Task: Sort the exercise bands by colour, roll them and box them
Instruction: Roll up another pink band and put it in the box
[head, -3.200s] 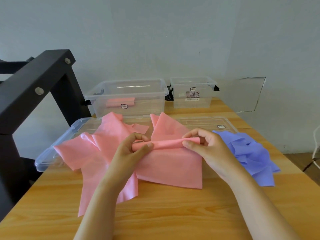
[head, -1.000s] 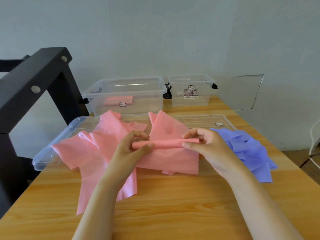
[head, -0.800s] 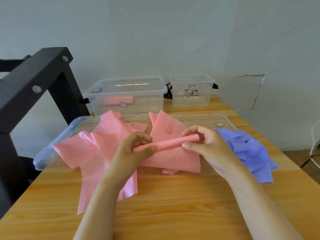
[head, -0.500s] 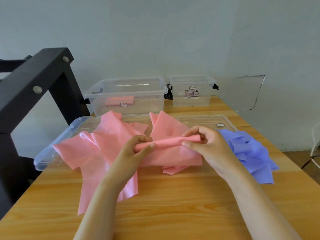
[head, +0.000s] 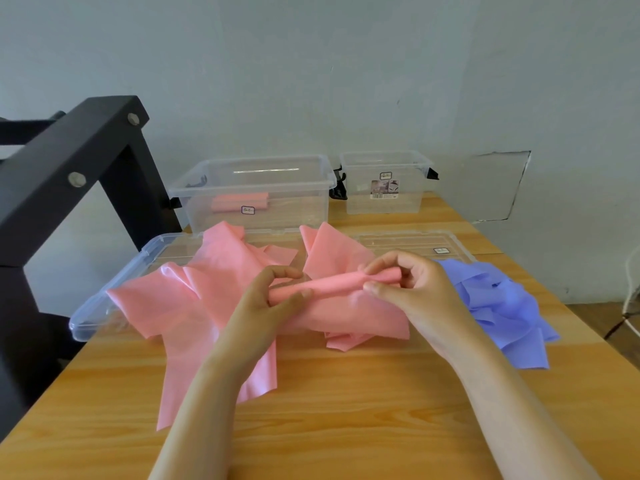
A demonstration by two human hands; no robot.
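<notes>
Two hands mid-table: left hand [head: 268,303] pinches one end of pink roll [head: 332,284], right hand [head: 412,289] pinches other end, unrolled tail draped below. Loose pink bands [head: 180,306] left, purple bands [head: 498,306] right. Farther: clear box [head: 256,195] with rolled pink band [head: 239,202] inside; smaller clear box [head: 384,181] beside it.

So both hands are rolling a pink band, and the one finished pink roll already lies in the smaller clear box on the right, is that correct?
Not quite. The head view shows the finished pink roll in the larger clear box on the left; the smaller clear box looks empty. The left hand and right hand are indeed rolling a pink band.
</notes>
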